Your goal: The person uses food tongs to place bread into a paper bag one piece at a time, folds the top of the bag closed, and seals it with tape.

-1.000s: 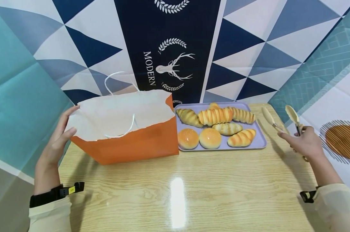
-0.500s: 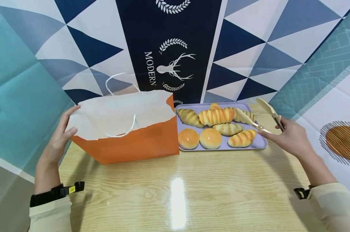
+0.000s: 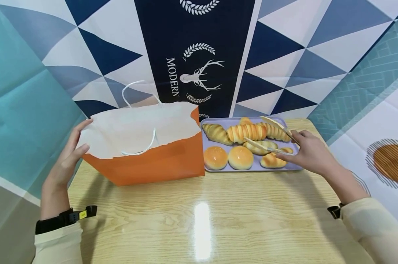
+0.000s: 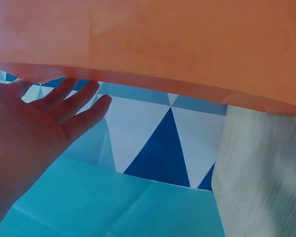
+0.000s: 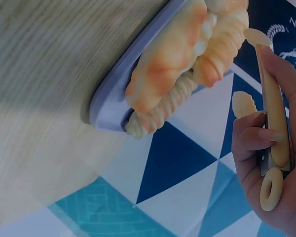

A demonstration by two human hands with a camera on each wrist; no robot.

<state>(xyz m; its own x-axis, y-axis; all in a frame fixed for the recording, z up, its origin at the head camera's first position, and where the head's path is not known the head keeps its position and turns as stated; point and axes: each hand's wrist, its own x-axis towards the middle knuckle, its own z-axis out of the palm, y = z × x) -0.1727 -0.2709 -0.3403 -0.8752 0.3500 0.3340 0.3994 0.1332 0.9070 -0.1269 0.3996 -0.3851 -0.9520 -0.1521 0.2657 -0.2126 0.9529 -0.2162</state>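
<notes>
Left hand [image 3: 65, 161]: fingers straight, flat against bag [image 3: 153, 163], left end.
Right hand [image 3: 311, 152]: fingers curled round tongs [image 3: 268, 137].
Tongs: blades spread over rolls [image 3: 248, 132] on tray [image 3: 218, 123].

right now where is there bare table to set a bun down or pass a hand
The widest bare patch is the near table, in front of the bag and tray, between the two forearms. A narrower patch lies right of the tray. The tray is crowded with buns, and the tongs in the right hand hang over it.
</notes>
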